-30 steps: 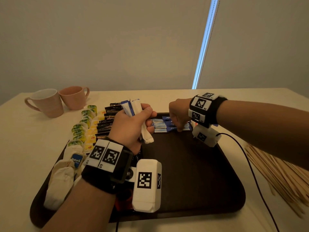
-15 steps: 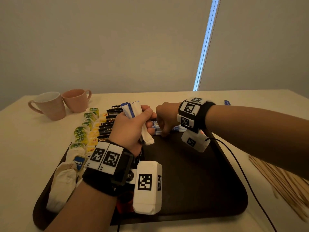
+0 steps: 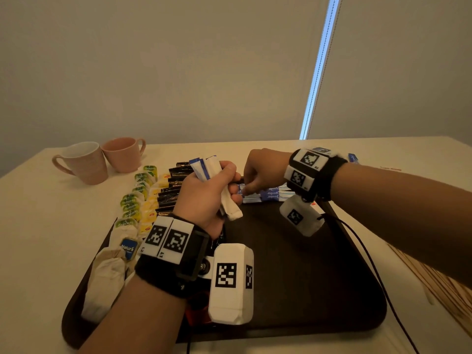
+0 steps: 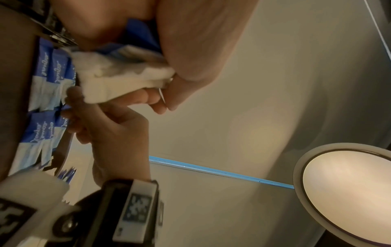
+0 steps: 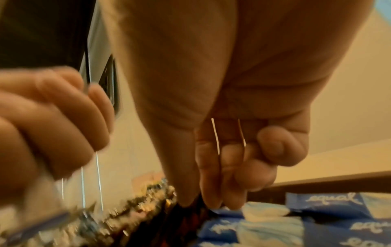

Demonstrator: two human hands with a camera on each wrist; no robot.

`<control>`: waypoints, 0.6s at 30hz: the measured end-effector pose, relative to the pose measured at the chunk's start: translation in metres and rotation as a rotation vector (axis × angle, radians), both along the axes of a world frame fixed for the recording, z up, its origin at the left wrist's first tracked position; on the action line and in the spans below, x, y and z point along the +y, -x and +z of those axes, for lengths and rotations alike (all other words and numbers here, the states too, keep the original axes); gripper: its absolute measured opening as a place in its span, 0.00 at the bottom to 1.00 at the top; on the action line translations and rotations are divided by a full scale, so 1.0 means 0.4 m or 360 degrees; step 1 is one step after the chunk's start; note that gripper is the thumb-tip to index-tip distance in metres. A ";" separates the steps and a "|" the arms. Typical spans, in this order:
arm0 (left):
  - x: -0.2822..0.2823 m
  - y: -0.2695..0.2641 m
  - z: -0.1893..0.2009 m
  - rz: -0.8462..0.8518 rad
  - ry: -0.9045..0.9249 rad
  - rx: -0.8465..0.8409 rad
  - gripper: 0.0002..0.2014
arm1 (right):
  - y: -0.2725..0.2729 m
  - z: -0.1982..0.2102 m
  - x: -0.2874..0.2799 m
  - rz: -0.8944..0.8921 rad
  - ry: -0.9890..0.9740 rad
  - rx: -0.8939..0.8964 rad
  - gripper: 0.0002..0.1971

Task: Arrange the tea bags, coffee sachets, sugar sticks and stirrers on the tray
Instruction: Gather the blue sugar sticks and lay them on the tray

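Looks like we're mid sugar-stick step: left hand [image 3: 204, 198] grips a bunch of sugar sticks [image 3: 204, 167] above the tray [image 3: 293, 272], while the right hand [image 3: 258, 172] has fingers curled down at the blue row [image 3: 268, 194] at the tray's far edge. Can't tell if it's pinching one. Next move probably needs another stick laid flush beside that row. The right wrist view shows the fingertips [image 5: 213, 200] touching a packet; stirrers [image 3: 434, 282] wait on the surface.
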State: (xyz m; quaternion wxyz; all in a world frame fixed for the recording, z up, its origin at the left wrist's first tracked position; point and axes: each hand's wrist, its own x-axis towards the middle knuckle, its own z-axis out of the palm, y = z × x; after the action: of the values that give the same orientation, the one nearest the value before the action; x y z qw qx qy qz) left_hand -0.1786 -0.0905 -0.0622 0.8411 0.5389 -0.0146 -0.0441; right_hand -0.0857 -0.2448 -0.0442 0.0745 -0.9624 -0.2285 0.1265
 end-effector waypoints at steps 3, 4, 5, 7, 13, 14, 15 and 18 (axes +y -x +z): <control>-0.002 0.006 0.005 -0.0052 0.0034 0.0046 0.04 | 0.047 0.039 -0.028 -0.0024 -0.0453 0.0015 0.10; -0.004 0.010 0.007 -0.0092 0.0026 0.0051 0.05 | 0.063 0.055 -0.033 -0.0022 -0.0618 0.0017 0.09; -0.007 0.015 0.009 -0.0144 0.0003 0.0057 0.06 | 0.077 0.071 -0.036 -0.0035 -0.0796 0.0045 0.09; -0.013 0.025 0.012 -0.0264 -0.0067 0.0076 0.08 | 0.097 0.098 -0.039 -0.0076 -0.1114 0.0178 0.10; -0.019 0.040 0.014 -0.0450 -0.0204 0.0060 0.08 | 0.121 0.113 -0.047 -0.0044 -0.0990 0.0234 0.06; -0.019 0.042 0.014 -0.0449 -0.0199 0.0063 0.09 | 0.123 0.112 -0.051 -0.0078 -0.1033 0.0244 0.05; -0.020 0.042 0.016 -0.0438 -0.0185 0.0068 0.09 | 0.123 0.109 -0.056 -0.0113 -0.1086 0.0260 0.05; -0.018 0.040 0.018 -0.0365 -0.0126 0.0100 0.09 | 0.121 0.100 -0.061 -0.0243 -0.1256 0.0299 0.07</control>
State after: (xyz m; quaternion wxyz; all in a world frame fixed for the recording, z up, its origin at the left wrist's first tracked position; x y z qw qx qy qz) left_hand -0.1944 -0.0976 -0.0549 0.8087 0.5647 -0.0480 -0.1574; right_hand -0.1340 -0.2694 -0.0042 0.4675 -0.8584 -0.1797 0.1107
